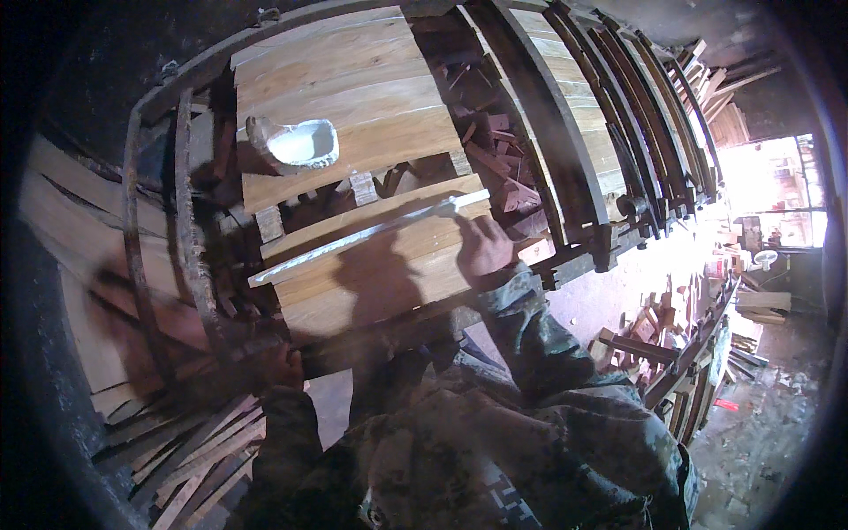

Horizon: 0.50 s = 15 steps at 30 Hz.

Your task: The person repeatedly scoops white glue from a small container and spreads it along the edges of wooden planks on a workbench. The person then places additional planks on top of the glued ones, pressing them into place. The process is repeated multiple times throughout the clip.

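Observation:
Across the pale wooden boards (380, 281) nearest me runs a long narrow edge (353, 240) coated with something white and wet-looking, like glue. At its right end, my right hand (486, 247) has its fingers drawn together against the white coating; whatever they may pinch is too small to make out. My left hand (281, 367) is low on the left, in shadow at the near rail of the metal frame, its fingers mostly hidden. Farther off, an open white-filled container (305, 144) rests on a wide panel of joined boards (353, 66).
A dark metal frame (183, 203) surrounds the boards, with heavy bars (548, 115) on the right. Wood offcuts (508, 168) lie beneath it. Long strips (203, 459) are piled at lower left. More scrap wood (649, 322) and a small fan (766, 259) are at right.

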{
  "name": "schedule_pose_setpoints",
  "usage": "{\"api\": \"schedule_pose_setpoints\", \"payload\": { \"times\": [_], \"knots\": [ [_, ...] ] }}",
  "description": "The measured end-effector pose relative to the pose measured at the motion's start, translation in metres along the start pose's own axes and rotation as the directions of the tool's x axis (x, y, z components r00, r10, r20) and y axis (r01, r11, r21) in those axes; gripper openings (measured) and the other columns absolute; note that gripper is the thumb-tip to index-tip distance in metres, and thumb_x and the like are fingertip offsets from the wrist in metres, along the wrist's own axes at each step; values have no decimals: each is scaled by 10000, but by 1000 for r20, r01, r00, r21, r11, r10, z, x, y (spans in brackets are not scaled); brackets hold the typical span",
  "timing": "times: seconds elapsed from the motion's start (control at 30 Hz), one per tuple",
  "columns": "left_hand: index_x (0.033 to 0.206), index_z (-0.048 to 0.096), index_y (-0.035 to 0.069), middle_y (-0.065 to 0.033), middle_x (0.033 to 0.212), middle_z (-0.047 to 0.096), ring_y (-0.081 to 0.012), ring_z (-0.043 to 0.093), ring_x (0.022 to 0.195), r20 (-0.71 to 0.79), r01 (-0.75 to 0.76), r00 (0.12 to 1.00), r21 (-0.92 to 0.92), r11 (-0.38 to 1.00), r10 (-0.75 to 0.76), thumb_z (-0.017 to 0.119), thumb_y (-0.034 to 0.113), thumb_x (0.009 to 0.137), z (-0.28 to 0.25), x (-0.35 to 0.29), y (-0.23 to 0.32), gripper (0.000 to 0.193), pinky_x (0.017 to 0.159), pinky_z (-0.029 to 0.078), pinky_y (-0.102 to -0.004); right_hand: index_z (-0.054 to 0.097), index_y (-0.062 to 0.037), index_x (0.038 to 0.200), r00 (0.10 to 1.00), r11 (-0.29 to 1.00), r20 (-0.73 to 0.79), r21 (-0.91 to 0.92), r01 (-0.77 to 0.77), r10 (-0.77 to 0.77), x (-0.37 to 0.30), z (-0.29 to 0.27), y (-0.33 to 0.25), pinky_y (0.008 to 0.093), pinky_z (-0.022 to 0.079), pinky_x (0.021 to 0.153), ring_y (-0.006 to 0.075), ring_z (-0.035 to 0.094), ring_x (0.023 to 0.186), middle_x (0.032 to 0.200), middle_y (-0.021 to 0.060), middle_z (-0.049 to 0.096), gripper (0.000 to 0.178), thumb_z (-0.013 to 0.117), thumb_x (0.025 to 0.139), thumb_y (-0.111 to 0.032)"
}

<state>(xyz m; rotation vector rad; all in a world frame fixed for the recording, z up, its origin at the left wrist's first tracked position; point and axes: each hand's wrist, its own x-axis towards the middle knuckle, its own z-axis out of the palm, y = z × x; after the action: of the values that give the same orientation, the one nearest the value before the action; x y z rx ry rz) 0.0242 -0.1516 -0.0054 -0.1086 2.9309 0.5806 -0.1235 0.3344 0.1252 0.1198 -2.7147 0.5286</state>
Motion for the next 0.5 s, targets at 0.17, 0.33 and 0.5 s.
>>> {"api": "schedule_pose_setpoints", "payload": {
  "times": [0.17,0.33,0.5],
  "knots": [
    [985,704,123,-176,1052,661,-403,625,984,-39,106,993,-27,994,-107,647,313,866,-18,5,41,231,935,480,-520,693,-70,1084,996,994,2,64,89,-90,5,23,-80,444,528,666,327,624,763,815,118,597,267,628,828,-35],
    [969,679,113,-200,1096,654,-418,604,1080,-146,37,989,81,996,-25,639,234,850,-21,2,44,174,901,507,-536,700,-81,1071,977,970,37,133,204,-210,10,50,-164,433,529,635,310,632,749,800,101,593,258,630,827,-33],
    [979,662,95,-192,1051,656,-421,602,1032,-164,42,985,-18,999,-44,630,187,846,-17,5,37,164,874,504,-537,684,-55,1091,943,928,95,233,290,-318,12,75,-249,434,528,631,320,621,725,795,118,575,282,609,819,-54]
  ]
}}
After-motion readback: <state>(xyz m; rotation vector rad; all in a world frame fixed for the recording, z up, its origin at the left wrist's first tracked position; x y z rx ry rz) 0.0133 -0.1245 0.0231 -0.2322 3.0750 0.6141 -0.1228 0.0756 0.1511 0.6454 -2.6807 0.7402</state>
